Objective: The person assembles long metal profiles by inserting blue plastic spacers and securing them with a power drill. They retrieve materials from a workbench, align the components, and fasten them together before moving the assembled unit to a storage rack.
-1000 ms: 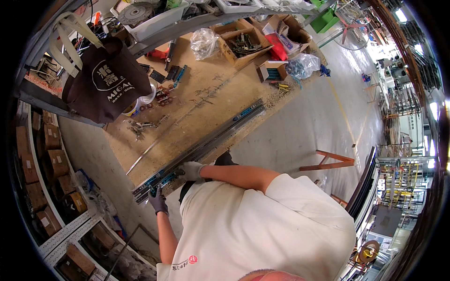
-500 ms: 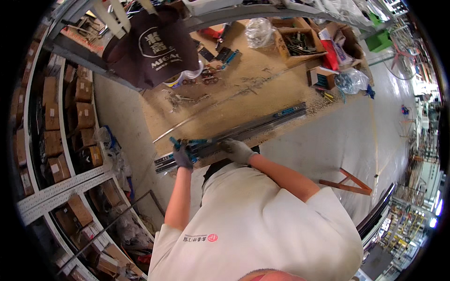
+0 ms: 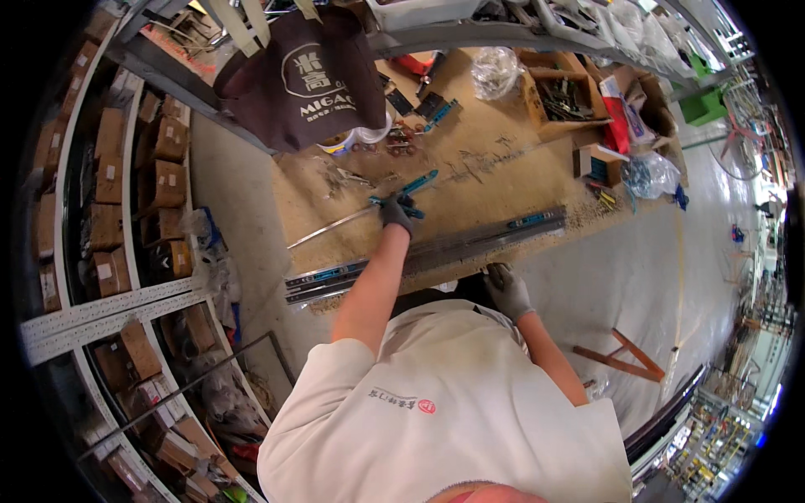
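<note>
My left hand [image 3: 397,215], in a dark grey glove, is closed around several slim teal fittings [image 3: 422,180] over the middle of the workbench. Their ends fan out on several sides of the fist. Nearer to me, long dark metal profiles [image 3: 478,241] lie side by side along the bench's front edge. One teal-and-black fitting [image 3: 532,220] lies on their right end, another [image 3: 329,273] at their left end. My right hand [image 3: 507,293], in a grey glove, is at the front edge, just off the profiles. Its fingers are bent and shaded, so their grip is unclear.
A thin metal strip [image 3: 331,229] and scattered small metal pieces lie across the wooden bench [image 3: 319,189]. Farther back are a box of hardware [image 3: 563,105], plastic bags [image 3: 495,73] and a hanging dark bag [image 3: 302,84]. Shelves with cardboard boxes [image 3: 109,180] stand left.
My left hand has moved from the left end of the profiles toward the bench middle, carrying the teal fittings. My right hand has come off the profiles, moving right and toward me.
</note>
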Tool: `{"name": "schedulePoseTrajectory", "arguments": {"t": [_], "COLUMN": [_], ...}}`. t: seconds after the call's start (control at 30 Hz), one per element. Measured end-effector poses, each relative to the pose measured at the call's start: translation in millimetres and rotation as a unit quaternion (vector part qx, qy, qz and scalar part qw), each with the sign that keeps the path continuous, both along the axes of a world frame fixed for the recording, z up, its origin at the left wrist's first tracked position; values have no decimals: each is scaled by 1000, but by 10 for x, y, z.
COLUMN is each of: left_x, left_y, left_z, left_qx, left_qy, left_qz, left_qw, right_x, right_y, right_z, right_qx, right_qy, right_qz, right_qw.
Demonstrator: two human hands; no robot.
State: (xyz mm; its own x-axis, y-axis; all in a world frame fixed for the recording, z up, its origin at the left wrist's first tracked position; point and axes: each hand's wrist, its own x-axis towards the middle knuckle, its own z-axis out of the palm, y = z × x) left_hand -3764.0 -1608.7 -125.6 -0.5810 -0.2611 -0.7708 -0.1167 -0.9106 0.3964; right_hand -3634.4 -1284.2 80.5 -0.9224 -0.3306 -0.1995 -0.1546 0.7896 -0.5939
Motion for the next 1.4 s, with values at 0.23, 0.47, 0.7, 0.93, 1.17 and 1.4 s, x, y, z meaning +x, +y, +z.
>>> {"name": "schedulePoseTrajectory", "arguments": {"t": [0.23,0.47,0.7,0.93,1.17,1.4], "left_x": [567,1973,3410,3825,3226,2573], "left_y": [-313,18,697,1492,1370,1618], "left_z": [871,1408,1720,1575,1298,1518], "left_qx": [-293,-480,-526,-516,-588,-679], "left_qy": [52,-91,-276,-339,-290,-243], "left_qz": [-141,-96,-51,-56,-177,-237], "left_qw": [944,867,803,785,734,651], "right_x": [-1298,-2540,-2715,-2630,-2933,-2735], "right_y": [151,329,-588,-778,184,314], "right_z": [-344,-559,-225,-271,-822,-877], "right_qx": [-74,59,71,100,134,142], "right_qy": [-78,38,129,163,180,144], "right_qz": [251,426,511,551,493,297], "right_qw": [962,902,847,812,841,933]}}
